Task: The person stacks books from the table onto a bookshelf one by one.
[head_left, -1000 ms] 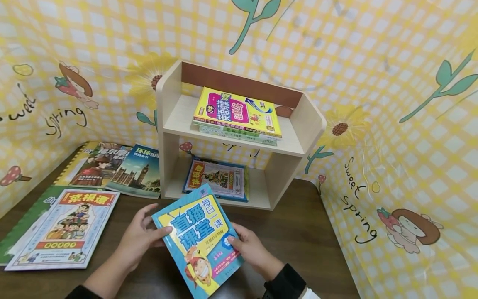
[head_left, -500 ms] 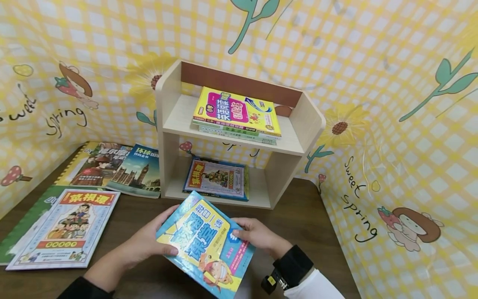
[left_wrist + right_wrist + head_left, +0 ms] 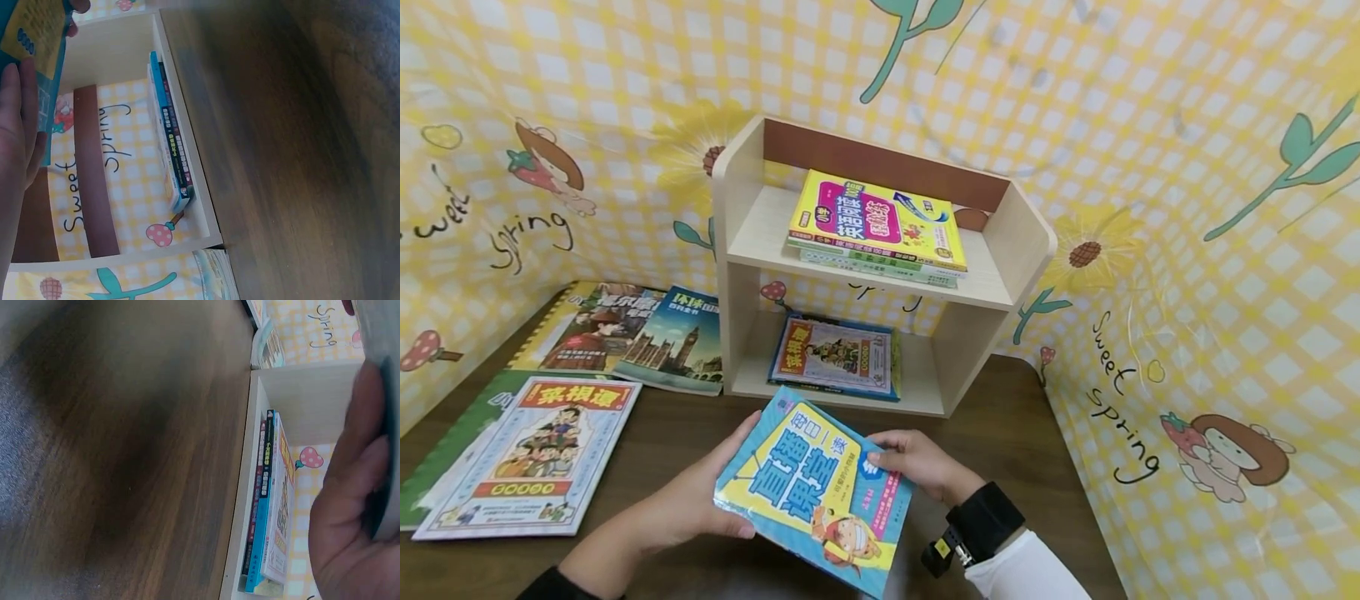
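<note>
A blue-and-yellow book is held in front of the shelf, its cover facing up and its body tilted. My left hand grips its left edge, with the thumb on the cover's lower left corner. On the opposite edge, my right hand pinches it, thumb on top. In the left wrist view, the left fingers lie against the book's back cover. The right wrist view has the right hand wrapped at the book's edge. Behind stands a two-tier wooden shelf.
Several stacked books lie on the shelf's upper tier, a yellow one on top. Another stack lies flat on the lower tier. To the left, a white-bordered book, a green book and magazines rest on the dark table.
The book has shifted slightly right and down and rotated a little in my hands. My left thumb has slid toward its lower left corner. The shelf and the other books stay put.
</note>
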A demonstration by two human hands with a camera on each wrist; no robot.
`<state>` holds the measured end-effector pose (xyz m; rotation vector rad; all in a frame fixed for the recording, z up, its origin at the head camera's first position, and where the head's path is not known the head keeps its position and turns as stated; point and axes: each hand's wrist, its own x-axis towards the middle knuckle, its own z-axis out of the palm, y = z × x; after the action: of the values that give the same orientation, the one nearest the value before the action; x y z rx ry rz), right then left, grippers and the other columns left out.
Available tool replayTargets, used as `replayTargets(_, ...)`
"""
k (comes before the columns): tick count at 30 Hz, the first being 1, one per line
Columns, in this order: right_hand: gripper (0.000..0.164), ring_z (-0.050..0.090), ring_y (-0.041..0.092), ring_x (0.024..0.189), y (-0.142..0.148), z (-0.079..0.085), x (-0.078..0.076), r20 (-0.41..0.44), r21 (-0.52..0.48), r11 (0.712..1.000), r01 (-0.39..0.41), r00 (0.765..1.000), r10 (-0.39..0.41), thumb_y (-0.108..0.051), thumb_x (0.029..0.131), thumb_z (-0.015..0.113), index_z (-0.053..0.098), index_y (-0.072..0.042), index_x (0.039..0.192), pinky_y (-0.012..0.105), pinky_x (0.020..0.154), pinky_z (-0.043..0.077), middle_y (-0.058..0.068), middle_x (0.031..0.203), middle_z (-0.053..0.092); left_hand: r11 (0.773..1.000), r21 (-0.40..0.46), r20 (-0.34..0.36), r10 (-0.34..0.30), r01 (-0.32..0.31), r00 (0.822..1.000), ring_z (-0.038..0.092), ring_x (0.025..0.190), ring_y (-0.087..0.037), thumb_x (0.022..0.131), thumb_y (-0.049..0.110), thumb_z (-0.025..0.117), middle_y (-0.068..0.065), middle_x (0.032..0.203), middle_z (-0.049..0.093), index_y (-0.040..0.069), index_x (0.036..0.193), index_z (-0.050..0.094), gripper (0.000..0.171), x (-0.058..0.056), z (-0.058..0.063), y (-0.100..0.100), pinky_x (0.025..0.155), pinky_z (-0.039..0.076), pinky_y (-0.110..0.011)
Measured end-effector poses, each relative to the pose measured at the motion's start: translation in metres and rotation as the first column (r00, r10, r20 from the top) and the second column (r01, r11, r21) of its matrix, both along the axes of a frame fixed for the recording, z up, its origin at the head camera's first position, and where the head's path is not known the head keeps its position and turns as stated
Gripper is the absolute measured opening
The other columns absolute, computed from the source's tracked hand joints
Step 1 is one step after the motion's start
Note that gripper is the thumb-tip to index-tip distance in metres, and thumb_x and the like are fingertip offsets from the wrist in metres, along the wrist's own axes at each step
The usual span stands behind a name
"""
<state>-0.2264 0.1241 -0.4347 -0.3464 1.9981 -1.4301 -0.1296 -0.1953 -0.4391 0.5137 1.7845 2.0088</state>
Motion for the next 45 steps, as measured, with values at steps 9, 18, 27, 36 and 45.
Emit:
replayTargets(9,0.048,0.067,0.015,0.068,-0.005,-0.001,0.003,-0.056,-0.003,0.982,0.190,0.980,-0.190,-0.028,0.089,0.071,0.056,0.000,0.126,0.027,0.062,0.056,0.005,0.086,0.069,0.998,0.037,0.041,0.039,-0.041,0.998,0.065,0.100,-0.029,0.076,-0.003,0.078,-0.034,0.154,0.004,0.021,0.154,-0.016,0.124,0.002,-0.002,0.003,0.082,0.057,-0.035)
replayTargets(18,0.057,0.066,0.015,0.065,-0.013,-0.004,0.004,-0.080,-0.004,0.946,0.325,0.942,-0.325,-0.028,0.089,0.071,0.050,-0.003,0.136,0.027,0.059,0.056,0.007,0.085,0.067,0.997,-0.009,0.024,0.081,-0.081,0.996,0.065,0.100,-0.027,0.075,0.000,0.079,-0.032,0.155,-0.003,0.023,0.152,-0.019,0.127,0.005,0.001,0.006,0.081,0.057,-0.033)
replayTargets(27,0.071,0.068,0.018,0.066,-0.020,-0.002,0.003,-0.098,-0.057,0.903,0.426,0.898,-0.430,-0.033,0.086,0.074,0.040,-0.009,0.144,0.032,0.061,0.058,0.011,0.090,0.066,0.991,-0.040,0.042,0.131,-0.129,0.990,0.064,0.097,-0.026,0.076,0.003,0.080,-0.036,0.151,0.013,0.014,0.154,-0.012,0.121,0.007,0.008,0.008,0.081,0.057,-0.032)
replayTargets(36,0.066,0.066,0.014,0.075,-0.029,0.012,0.012,-0.046,-0.196,0.826,0.529,0.836,-0.547,-0.029,0.098,0.056,0.023,-0.008,0.152,0.028,0.065,0.056,0.015,0.107,0.063,0.951,-0.076,0.011,0.301,-0.299,0.954,0.060,0.101,-0.026,0.074,-0.001,0.080,-0.030,0.156,0.001,0.021,0.155,-0.009,0.123,0.007,0.016,0.015,0.077,0.057,-0.029)
replayTargets(45,0.064,0.061,0.018,0.090,-0.037,0.012,0.038,-0.056,-0.174,0.848,0.500,0.855,-0.516,-0.021,0.100,0.051,0.019,-0.010,0.154,0.027,0.077,0.053,0.013,0.122,0.057,0.908,-0.137,-0.009,0.400,-0.397,0.917,0.057,0.104,-0.016,0.074,-0.001,0.080,-0.029,0.157,0.005,0.021,0.155,-0.009,0.123,0.005,0.010,0.015,0.077,0.055,-0.023)
